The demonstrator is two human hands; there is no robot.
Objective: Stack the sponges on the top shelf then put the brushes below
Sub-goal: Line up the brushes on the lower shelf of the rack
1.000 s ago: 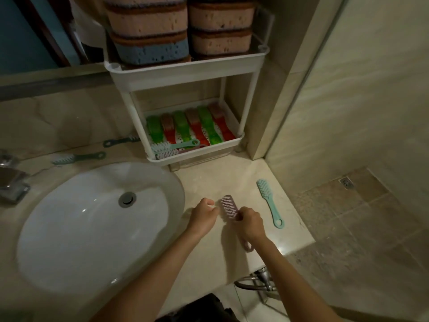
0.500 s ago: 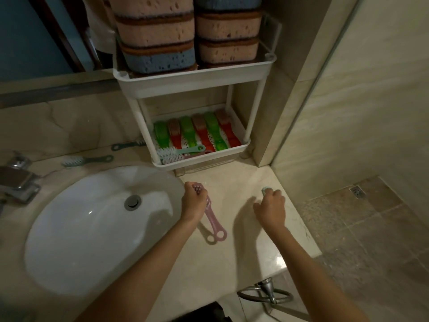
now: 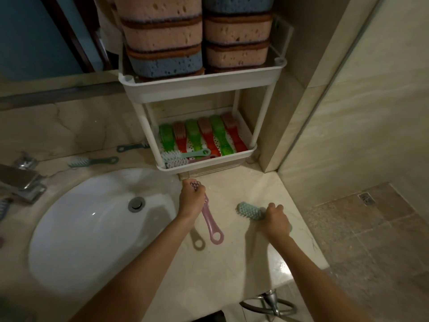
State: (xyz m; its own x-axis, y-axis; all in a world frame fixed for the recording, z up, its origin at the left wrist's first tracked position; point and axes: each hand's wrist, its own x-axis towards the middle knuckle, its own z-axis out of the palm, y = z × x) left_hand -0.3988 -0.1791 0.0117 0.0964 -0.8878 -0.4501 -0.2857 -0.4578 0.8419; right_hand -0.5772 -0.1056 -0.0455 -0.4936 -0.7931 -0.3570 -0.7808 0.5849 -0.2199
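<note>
A white two-tier rack (image 3: 199,83) stands in the counter's back corner. Pink and blue sponges (image 3: 162,38) are stacked in two piles on its top shelf. The lower shelf (image 3: 209,160) holds several green and red brushes (image 3: 204,135) in a row, with a teal brush (image 3: 185,155) and a pink one lying across the front. My left hand (image 3: 191,198) grips a pink brush (image 3: 212,226) by its head, handle pointing toward me. My right hand (image 3: 275,220) is closed on the handle of a teal brush (image 3: 248,211), bristle head pointing left.
A white oval sink (image 3: 88,226) fills the counter's left side, with a chrome tap (image 3: 21,180) at far left. Two dark teal brushes (image 3: 92,161) (image 3: 132,147) lie on the counter behind the sink. The counter edge drops to a tiled floor (image 3: 371,228) on the right.
The pink brush passed from my right hand to my left. My right hand reached right, took the teal brush off the counter and turned it, bristles leftward. The camera moved closer to the rack.
</note>
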